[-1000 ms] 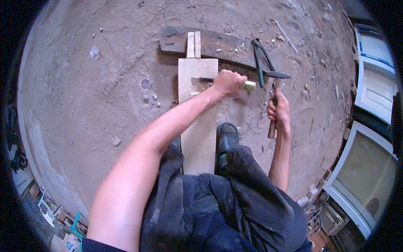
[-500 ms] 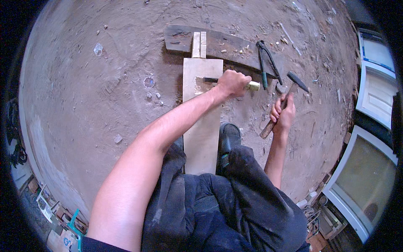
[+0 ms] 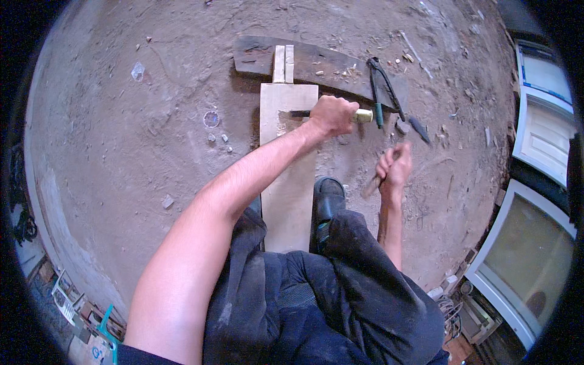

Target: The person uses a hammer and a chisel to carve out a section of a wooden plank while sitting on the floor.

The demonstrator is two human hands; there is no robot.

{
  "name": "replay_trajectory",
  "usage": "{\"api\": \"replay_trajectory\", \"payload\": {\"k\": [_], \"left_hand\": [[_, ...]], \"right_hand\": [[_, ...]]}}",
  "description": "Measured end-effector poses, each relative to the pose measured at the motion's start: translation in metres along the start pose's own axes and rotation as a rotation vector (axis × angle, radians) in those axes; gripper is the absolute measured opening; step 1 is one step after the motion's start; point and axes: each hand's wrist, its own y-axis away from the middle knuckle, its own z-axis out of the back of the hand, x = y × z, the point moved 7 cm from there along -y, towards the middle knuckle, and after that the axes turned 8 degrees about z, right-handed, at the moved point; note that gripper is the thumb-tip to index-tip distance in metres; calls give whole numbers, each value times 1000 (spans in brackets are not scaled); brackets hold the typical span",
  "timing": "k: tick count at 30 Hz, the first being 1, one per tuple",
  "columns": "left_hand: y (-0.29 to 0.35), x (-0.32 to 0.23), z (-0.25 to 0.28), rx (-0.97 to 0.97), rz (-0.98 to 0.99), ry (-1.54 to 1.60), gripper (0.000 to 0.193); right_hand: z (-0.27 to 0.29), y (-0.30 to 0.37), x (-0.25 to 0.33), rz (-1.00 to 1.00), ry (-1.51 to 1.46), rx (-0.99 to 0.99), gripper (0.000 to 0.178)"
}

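Crosswise over the far end of the long pale wooden board (image 3: 291, 182), the left hand (image 3: 331, 114) has its fingers closed around a yellow-handled chisel (image 3: 362, 115), blade tip at a notch near the board's left edge. Right of the board, the right hand (image 3: 393, 167) grips a wooden-handled hammer (image 3: 418, 129). A dark curved plank (image 3: 316, 64) lies across the far end. Bare dirt floor (image 3: 121, 121) spreads wide on the left.
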Motion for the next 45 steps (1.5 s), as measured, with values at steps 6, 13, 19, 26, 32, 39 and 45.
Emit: {"api": "replay_trajectory", "payload": {"k": [6, 13, 19, 26, 32, 39, 45], "left_hand": [[1, 2, -7, -15, -18, 10, 19], [2, 3, -2, -1, 10, -5, 18], [1, 0, 1, -6, -6, 15, 19], [3, -1, 2, -15, -23, 23, 20], [6, 1, -10, 70, -2, -14, 19], [1, 0, -5, 64, 7, -6, 19], [-2, 2, -6, 27, -5, 1, 15]], "right_hand": [[7, -8, 4, -167, 160, 175, 37], [-5, 6, 0, -376, 341, 419, 35], [-3, -3, -5, -126, 140, 151, 35], [-1, -17, 5, -7, 61, 64, 36], [-2, -1, 4, -307, 308, 264, 35], [8, -5, 14, -84, 7, 118, 36], [9, 3, 10, -76, 93, 169, 36]]}}
